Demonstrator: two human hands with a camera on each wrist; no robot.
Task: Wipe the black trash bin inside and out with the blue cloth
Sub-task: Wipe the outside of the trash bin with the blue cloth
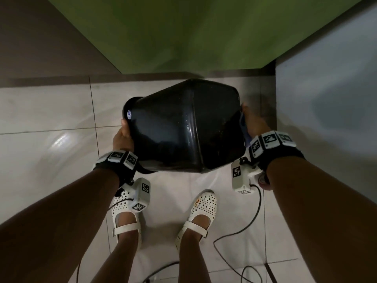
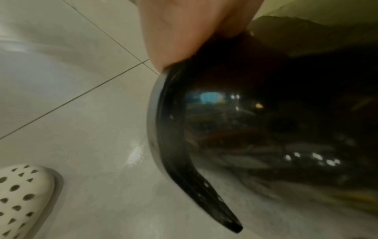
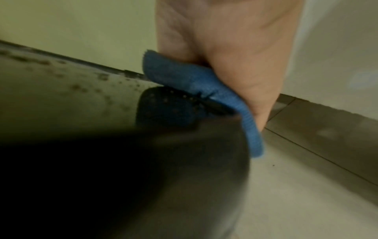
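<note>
Glossy black bin (image 1: pixel 183 127), fuzzy blue cloth (image 3: pixel 196 84), pale tile floor (image 1: pixel 51 123)

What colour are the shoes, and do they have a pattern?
The shoes are white with many small dark holes, clearest in the head view.

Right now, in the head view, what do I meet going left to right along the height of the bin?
Left hand gripping the rim → black trash bin, held off the floor → blue cloth pressed to the bin's right side → right hand.
</note>
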